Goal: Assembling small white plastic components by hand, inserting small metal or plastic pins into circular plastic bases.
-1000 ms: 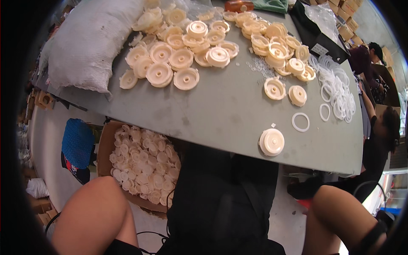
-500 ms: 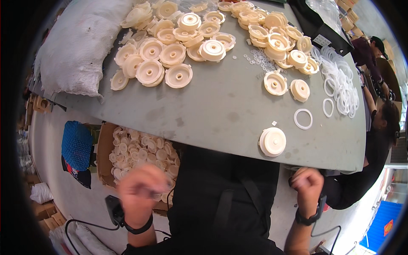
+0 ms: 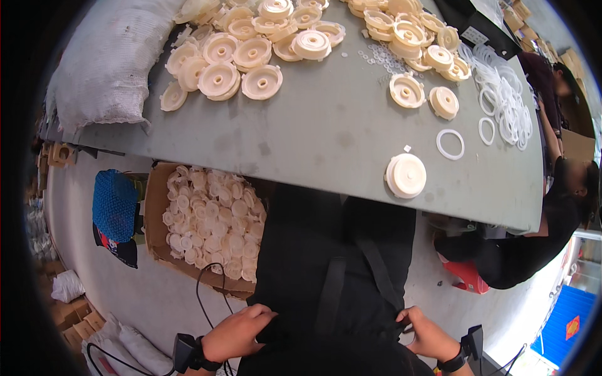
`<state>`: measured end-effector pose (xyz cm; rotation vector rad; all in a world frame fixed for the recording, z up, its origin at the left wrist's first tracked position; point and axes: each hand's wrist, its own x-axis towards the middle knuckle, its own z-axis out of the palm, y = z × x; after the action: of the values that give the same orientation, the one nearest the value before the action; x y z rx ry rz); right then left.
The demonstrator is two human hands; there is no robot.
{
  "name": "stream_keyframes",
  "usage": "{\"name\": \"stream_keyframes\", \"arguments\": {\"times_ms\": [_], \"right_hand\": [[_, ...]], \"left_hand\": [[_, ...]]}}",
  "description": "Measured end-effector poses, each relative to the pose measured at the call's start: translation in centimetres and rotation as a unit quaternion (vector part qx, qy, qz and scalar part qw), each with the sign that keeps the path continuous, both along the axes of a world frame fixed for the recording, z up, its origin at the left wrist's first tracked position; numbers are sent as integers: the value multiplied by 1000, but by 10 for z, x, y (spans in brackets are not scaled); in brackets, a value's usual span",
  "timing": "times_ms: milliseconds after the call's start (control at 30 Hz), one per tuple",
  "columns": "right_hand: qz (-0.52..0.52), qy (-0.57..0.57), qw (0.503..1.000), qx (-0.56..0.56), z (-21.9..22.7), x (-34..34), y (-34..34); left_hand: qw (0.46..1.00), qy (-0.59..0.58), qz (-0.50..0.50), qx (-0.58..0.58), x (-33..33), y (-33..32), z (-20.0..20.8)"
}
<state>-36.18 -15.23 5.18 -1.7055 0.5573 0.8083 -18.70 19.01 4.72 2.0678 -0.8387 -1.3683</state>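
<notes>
Black cloth (image 3: 301, 250) with two straps on it covers my lap. My left hand (image 3: 241, 331) is closed at its left side, with the fingertips partly hidden against it. At the right side my right hand (image 3: 427, 335) pinches the cloth's edge between thumb and fingers. Ahead, near the table's front edge, lies a round cream plastic wheel-like part (image 3: 406, 176). Beyond it are a translucent ring (image 3: 450, 145) and a tiny white piece (image 3: 407, 149). Neither hand touches the parts on the table.
Piles of cream round parts (image 3: 252, 53) cover the far side of the grey table (image 3: 301, 141), with translucent rings (image 3: 511, 113) at right. A white sack (image 3: 106, 69) stands at left. Below is a cardboard box (image 3: 157, 235) of pale discs. People (image 3: 533, 241) sit at right.
Both hands have moved down and inward from near the table's edge to the sides of the black cloth. My view has tilted down, so the box now shows more fully.
</notes>
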Motion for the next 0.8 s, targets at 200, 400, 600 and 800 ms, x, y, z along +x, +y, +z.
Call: {"name": "stream_keyframes", "arguments": {"times_ms": [200, 400, 600, 800], "right_hand": [[77, -171, 982, -31, 0, 26, -3], [126, -173, 975, -62, -18, 41, 6], [172, -190, 963, -82, -17, 38, 12], [93, -209, 968, -100, -27, 27, 19]], "left_hand": [[990, -103, 94, 12, -8, -23, -11], [987, -142, 56, -43, -2, -23, -26], [989, -135, -15, -66, -1, -26, -21], [986, -154, -22, -67, -9, -24, -39]]}}
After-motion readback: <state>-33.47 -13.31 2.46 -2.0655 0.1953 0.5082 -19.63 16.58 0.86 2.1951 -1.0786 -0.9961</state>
